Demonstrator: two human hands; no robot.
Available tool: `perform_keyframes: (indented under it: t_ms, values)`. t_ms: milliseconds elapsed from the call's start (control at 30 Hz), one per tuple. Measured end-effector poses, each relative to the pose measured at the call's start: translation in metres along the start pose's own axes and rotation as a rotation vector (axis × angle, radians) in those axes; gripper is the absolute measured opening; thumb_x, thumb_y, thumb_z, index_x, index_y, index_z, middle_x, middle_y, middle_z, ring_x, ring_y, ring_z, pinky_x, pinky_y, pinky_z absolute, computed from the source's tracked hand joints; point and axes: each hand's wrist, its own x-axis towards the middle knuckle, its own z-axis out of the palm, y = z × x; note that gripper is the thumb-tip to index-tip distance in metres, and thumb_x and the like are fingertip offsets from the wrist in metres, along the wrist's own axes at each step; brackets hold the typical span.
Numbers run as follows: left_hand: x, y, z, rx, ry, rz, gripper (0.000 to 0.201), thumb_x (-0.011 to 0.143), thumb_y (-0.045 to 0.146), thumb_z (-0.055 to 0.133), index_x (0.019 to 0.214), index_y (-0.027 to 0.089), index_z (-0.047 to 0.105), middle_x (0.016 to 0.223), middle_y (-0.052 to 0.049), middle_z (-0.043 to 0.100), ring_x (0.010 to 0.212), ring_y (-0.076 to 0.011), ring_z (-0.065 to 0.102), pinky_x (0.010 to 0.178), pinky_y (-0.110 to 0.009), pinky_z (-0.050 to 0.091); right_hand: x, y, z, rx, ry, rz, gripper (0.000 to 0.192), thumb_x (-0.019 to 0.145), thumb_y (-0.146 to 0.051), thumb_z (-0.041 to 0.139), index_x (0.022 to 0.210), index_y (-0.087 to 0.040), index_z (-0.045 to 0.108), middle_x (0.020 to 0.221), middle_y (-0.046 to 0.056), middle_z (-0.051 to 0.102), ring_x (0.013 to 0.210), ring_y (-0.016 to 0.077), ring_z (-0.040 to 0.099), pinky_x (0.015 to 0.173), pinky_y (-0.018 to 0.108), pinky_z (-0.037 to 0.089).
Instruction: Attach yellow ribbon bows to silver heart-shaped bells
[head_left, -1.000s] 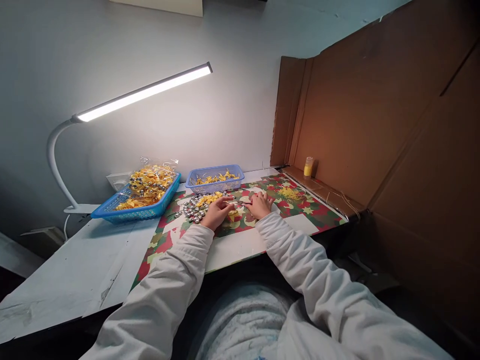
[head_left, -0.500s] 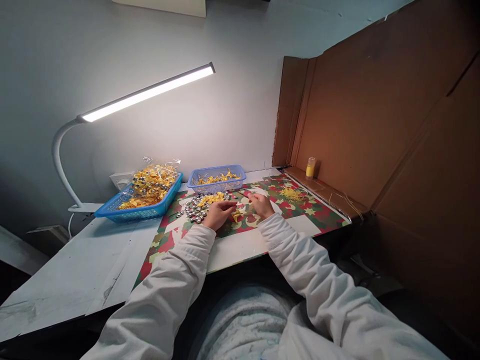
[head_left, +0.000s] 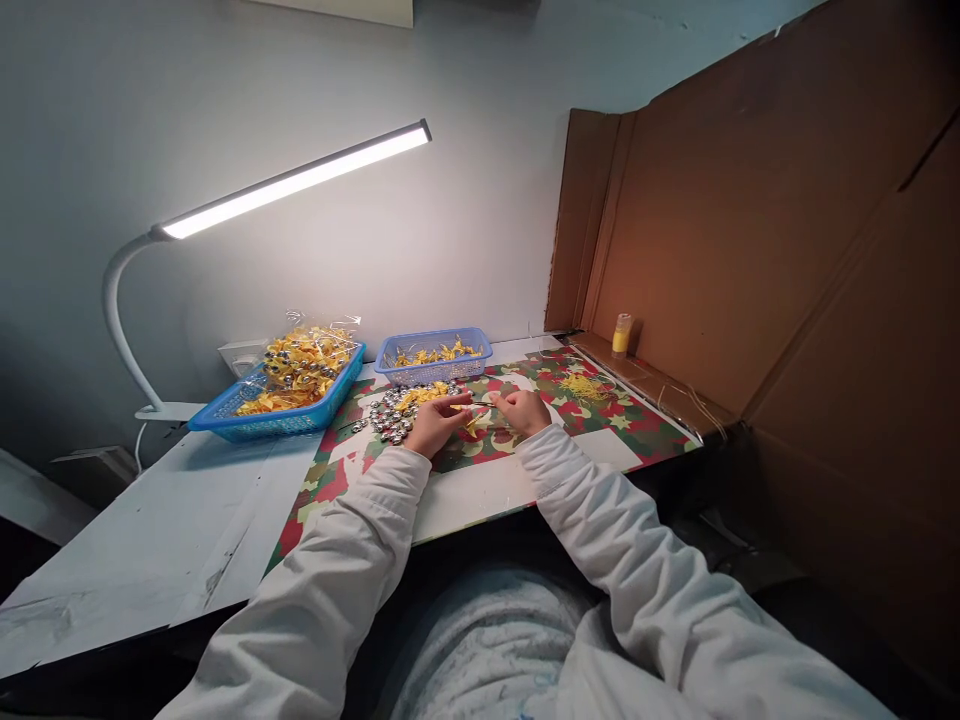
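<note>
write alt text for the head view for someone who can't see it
The left hand and right hand pinch a small yellow piece over a camouflage mat, beside silver beads, two blue baskets and a lit desk lamp.

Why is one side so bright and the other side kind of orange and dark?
Head view: the lamp throws white light on the wall and baskets; the cardboard glows orange, fading dark below; straight edges bend near the frame's sides.
</note>
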Motion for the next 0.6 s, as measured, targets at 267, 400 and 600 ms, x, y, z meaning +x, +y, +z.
perform_keyframes:
  t_ms: [267, 400, 600]
  values:
    - [-0.004, 0.005, 0.001, -0.022, -0.045, -0.022, 0.061, 0.045, 0.041, 0.089, 0.097, 0.012, 0.076, 0.100, -0.012, 0.076, 0.075, -0.0200, 0.070, 0.070, -0.033, 0.058, -0.001, -0.004, 0.000, -0.015, -0.038, 0.011, 0.058, 0.085, -0.052, 0.053, 0.041, -0.022, 0.027, 0.044, -0.001, 0.031, 0.046, 0.0124, 0.031, 0.051, 0.030, 0.021]
    - [-0.005, 0.007, 0.002, -0.017, -0.054, -0.023, 0.060, 0.045, 0.040, 0.089, 0.097, 0.012, 0.076, 0.099, -0.012, 0.076, 0.073, -0.0183, 0.069, 0.069, -0.032, 0.057, -0.002, -0.006, 0.000, -0.011, -0.038, -0.004, 0.060, 0.084, -0.051, 0.053, 0.040, -0.022, 0.025, 0.042, -0.002, 0.028, 0.044, 0.0113, 0.027, 0.049, 0.031, 0.017]
    - [-0.007, 0.011, 0.002, -0.004, -0.072, -0.023, 0.061, 0.046, 0.039, 0.089, 0.099, 0.012, 0.076, 0.098, -0.012, 0.076, 0.071, -0.0181, 0.068, 0.068, -0.033, 0.058, -0.004, -0.009, 0.000, -0.004, -0.054, -0.006, 0.059, 0.084, -0.050, 0.053, 0.039, -0.021, 0.027, 0.041, -0.003, 0.029, 0.044, 0.0104, 0.027, 0.049, 0.030, 0.017]
